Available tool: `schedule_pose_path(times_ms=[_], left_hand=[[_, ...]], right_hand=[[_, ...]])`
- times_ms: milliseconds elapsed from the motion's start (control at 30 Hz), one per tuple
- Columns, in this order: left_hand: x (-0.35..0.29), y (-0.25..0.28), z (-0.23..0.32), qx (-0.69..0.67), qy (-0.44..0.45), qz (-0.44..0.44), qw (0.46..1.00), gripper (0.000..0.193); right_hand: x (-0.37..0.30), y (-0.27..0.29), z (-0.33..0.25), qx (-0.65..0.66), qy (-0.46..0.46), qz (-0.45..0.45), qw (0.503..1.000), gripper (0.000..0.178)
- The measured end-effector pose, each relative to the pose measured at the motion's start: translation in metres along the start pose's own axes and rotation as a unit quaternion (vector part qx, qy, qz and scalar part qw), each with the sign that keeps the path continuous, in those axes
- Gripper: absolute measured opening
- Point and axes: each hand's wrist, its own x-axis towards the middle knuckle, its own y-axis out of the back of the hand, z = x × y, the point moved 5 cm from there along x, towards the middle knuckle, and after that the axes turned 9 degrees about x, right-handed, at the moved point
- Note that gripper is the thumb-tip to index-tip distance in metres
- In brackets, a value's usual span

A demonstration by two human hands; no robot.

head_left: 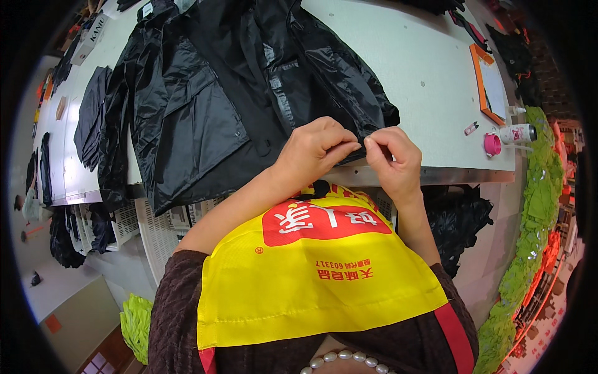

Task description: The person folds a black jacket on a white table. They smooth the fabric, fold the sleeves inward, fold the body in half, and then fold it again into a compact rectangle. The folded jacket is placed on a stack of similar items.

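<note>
A black shiny jacket (205, 118) lies spread on the white table, its large flap pocket facing up and its lower edge hanging over the table's near edge. At the jacket's near right corner, my left hand (316, 148) is closed, thumb and forefinger pinched together against the dark cloth. Just to its right, my right hand (396, 159) also pinches, its fingertips almost meeting those of the left. Whatever lies between the fingertips is too small to make out. Below both hands is the yellow and red apron (311, 280) I wear.
Right on the table (411, 81) are an orange tray (489, 84) with paper, a small bottle (471, 128), a pink cap (492, 144) and a patterned flask (518, 133). Folded dark garments (93, 118) lie left. White crates (152, 234) stand underneath; bright green cloth (529, 206) is heaped right.
</note>
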Motion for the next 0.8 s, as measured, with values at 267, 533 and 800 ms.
schedule_pose_path(times_ms=[267, 533, 800], left_hand=[[-0.005, 0.009, 0.011, 0.057, -0.090, 0.102, 0.989, 0.014], [0.001, 0.001, 0.005, 0.081, -0.104, 0.019, 0.991, 0.012], [-0.005, 0.004, -0.012, 0.010, 0.021, 0.008, 1.000, 0.010]], right_hand=[[0.011, -0.006, -0.025, -0.134, 0.164, -0.061, 0.975, 0.013], [0.011, -0.007, -0.020, -0.145, 0.193, -0.137, 0.961, 0.009], [0.011, 0.088, 0.140, -0.084, -0.110, 0.165, 0.977, 0.019]])
